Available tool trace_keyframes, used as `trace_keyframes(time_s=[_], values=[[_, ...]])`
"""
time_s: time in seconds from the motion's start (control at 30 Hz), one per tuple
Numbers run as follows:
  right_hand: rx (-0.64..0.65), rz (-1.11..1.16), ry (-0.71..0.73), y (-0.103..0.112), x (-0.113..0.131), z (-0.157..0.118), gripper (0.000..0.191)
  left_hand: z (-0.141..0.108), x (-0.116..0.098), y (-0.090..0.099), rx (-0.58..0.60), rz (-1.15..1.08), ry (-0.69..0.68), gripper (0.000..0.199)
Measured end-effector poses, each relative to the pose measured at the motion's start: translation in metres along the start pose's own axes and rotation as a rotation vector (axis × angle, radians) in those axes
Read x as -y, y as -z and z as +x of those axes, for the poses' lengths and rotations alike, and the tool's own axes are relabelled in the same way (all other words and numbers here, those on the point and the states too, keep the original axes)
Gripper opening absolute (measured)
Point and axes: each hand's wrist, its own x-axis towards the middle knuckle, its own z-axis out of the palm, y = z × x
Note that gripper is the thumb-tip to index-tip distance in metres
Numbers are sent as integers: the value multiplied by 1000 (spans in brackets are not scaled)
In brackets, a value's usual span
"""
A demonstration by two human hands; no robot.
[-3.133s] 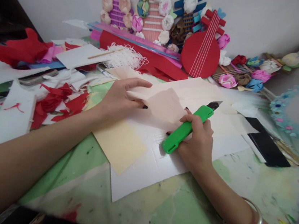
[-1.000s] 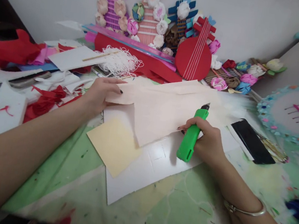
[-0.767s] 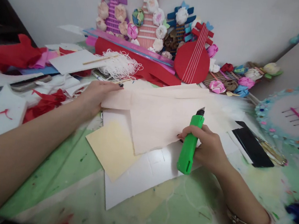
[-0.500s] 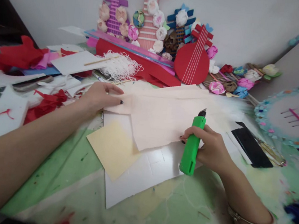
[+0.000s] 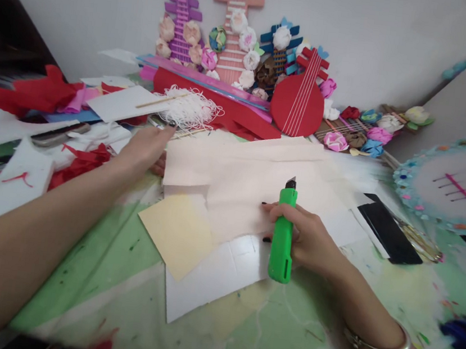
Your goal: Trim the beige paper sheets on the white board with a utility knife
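My right hand is wrapped round a green utility knife, held upright with its short blade pointing up and away. Some of its fingers meet the pale pink paper behind the knife. At that paper's left edge is my left hand, its fingers apart and nothing visible in them; part of it is turned out of sight. Beneath the pink paper lies a white board with cut lines near its middle. A pale yellow square of paper rests on the board's left part.
Tangled white string and red sheets lie behind the paper. Decorated model instruments, including a red lute, lean on the wall. To the right are a black strip and a round flowered fan-like piece. Red scraps lie left.
My left hand has let go of the pink paper's left corner and shifted left off it. My right hand, with the knife, has moved left and slightly nearer. The view has tilted slightly.
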Motion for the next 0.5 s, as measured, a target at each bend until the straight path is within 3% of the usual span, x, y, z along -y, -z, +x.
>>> trace_keyframes(time_s=[0.1, 0.17, 0.33, 0.5], values=[[3, -1, -24, 0, -1, 1, 23, 15, 6, 16, -83, 185, 107, 36], [5, -9, -22, 1, -1, 1, 23, 22, 3, 19, -78, 313, 81, 37], [30, -25, -7, 0, 2, 2, 25, 46, -22, -2, 127, 589, -45, 32], [28, -27, -17, 1, 5, 2, 21, 68, -40, -24, 309, 729, -116, 33]])
